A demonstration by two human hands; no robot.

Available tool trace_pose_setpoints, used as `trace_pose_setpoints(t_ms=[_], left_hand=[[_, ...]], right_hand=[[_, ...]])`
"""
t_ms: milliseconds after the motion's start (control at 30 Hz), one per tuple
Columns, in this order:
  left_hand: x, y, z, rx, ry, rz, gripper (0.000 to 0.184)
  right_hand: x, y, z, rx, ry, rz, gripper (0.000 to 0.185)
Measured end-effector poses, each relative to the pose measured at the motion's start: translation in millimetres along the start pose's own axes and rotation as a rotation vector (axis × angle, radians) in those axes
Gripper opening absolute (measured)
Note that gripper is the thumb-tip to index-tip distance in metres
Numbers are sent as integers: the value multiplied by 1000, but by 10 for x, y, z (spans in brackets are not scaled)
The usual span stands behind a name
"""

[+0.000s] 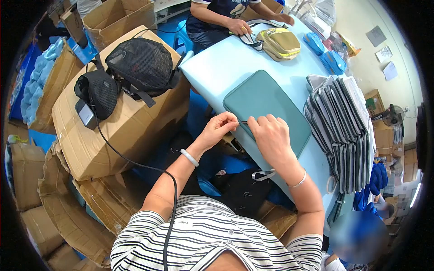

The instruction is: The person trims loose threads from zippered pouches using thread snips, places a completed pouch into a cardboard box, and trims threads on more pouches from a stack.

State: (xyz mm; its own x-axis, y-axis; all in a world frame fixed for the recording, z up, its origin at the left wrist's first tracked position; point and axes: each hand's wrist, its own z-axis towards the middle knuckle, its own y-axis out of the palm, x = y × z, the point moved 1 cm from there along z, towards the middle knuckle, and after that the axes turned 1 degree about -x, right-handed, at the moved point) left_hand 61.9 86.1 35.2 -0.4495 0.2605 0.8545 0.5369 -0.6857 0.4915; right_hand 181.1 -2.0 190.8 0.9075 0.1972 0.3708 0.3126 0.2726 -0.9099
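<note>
While the left hand [218,130] pinched thumb and forefinger together, the right hand [272,139] faced it from three o'clock, fingers curled firmly around a slim dark tool [244,122] whose tip pointed at nine, near the left fingertips. Whether the left pinch had hold of anything was too small to tell. Just beyond the hands, toward one o'clock, a teal case [266,106] lay flat on the pale blue table [206,67], its near edge partly hidden by the right hand. At three o'clock from the case, dark-edged grey cases [339,131] stood in a tall, leaning stack. A tan bag [280,44] sat near twelve o'clock, beside a co-worker's hand [238,27] on a strap, and blue pouches [333,62] lay at two. Toward ten o'clock, a black mesh bag [140,67] rested on a cardboard box [74,140], well apart from both hands.
</note>
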Motion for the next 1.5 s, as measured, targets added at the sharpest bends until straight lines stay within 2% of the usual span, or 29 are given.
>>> trace_pose_setpoints(t_ms=[167, 233, 333, 367, 400, 433, 467, 567, 633, 700, 767, 800, 900, 1033, 1067, 1200, 1267, 1433, 1500], left_hand=[[4, 4, -21, 21, -13, -37, 6], [-1, -40, -72, 10, -31, -31, 9], [35, -205, -235, -191, -259, 46, 19], [23, -213, -270, -224, -300, 289, 22], [1, -209, -315, -256, -339, 533, 25], [-35, -205, -369, -290, -373, 777, 28], [-114, -231, -432, -375, -197, 1015, 29], [103, 13, -403, -232, -212, 919, 31], [67, 131, -289, -135, -363, 561, 40], [84, 286, -209, -40, -417, 203, 49], [32, 375, -154, 30, -411, 90, 56], [19, 417, -120, 73, -416, 78, 57], [22, 521, -74, 142, -404, 93, 55], [27, 556, -90, 183, -370, 121, 45], [28, 551, -101, 191, -361, 120, 42], [41, 561, -135, 153, -369, 115, 31], [16, 538, -213, 134, -383, 83, 32], [-19, 518, -345, 111, -407, -103, 39], [-73, 458, -365, 110, -369, -67, 40]], right_hand=[[73, 38, 6, -37, 8, 99, 16], [148, -48, -50, -28, 99, 212, 19], [248, -173, -236, 36, 313, 446, 26], [275, -196, -329, 66, 400, 535, 29], [304, -200, -441, 111, 484, 620, 40], [343, -185, -573, 138, 557, 647, 39], [387, -153, -723, 168, 635, 671, 38], [470, 22, -1255, 265, 934, 780, 29], [482, 298, -1722, 364, 1137, 819, 26], [422, 450, -2042, 386, 1230, 847, 21], [272, 456, -2141, 414, 1307, 999, 21], [220, 437, -2161, 338, 1325, 980, 23], [60, 544, -2192, 357, 1267, 1107, 26], [-57, 643, -2158, 339, 1301, 1281, 38], [-70, 658, -2151, 341, 1305, 1358, 46], [-190, 752, -2093, 573, 1281, 1416, 54], [-263, 779, -2114, 638, 1280, 1421, 58], [-468, 646, -2128, 677, 1256, 1559, 59], [-570, 663, -2138, 709, 1233, 1555, 59]])
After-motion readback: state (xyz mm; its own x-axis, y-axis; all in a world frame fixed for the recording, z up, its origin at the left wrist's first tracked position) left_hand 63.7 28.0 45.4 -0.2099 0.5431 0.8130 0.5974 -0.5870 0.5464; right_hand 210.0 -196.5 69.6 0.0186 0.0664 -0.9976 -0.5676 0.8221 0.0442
